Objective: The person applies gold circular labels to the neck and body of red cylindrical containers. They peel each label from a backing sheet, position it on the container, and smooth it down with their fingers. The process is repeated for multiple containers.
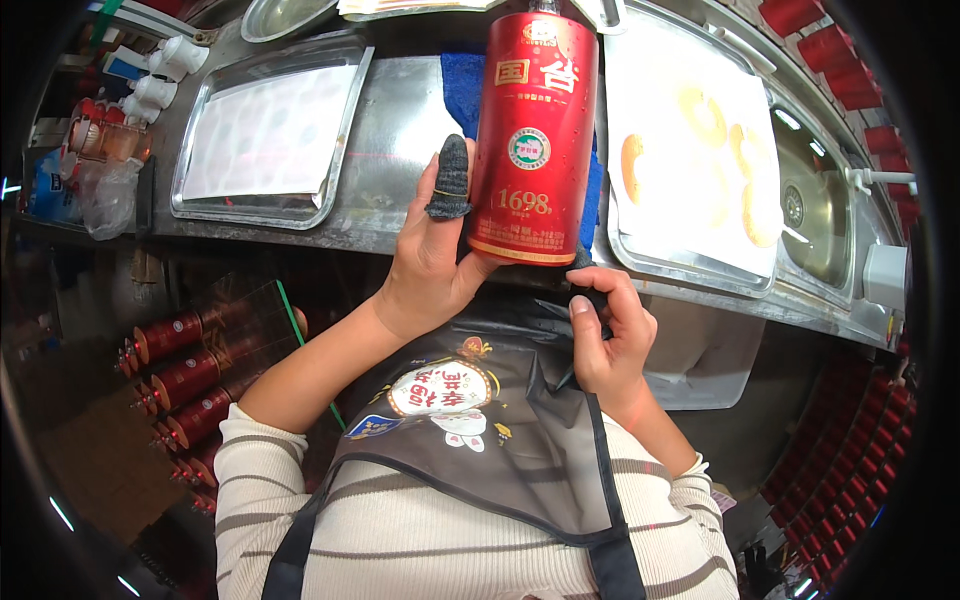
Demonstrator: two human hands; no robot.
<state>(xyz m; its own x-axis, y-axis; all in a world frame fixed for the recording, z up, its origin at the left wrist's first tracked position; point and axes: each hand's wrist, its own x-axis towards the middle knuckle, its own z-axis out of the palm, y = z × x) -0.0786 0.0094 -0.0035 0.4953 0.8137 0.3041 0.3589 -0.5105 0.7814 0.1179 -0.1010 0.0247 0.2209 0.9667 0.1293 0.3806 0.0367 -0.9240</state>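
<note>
A red bottle [535,150] with gold print and a round green-and-white sticker is held up in front of me, its neck pointing away and drops on its surface. My left hand [425,250] grips it at the lower left, the thumb by the base and a dark knitted finger cover [452,175] on one raised finger. At the lower right corner of the base, my right hand [612,325] has its fingers bent, with a dark-covered fingertip against the bottle. The thumb of that hand stands apart from the bottle. Behind the bottle lies a blue cloth [460,90].
A steel tray [338,165] lined with white sheeting is on the counter at left. Another lined tray [625,240] with orange ring-like shapes is at right, beside a sink [835,255]. Red bottles [190,375] stand low at left; rows of red items [850,450] fill the right.
</note>
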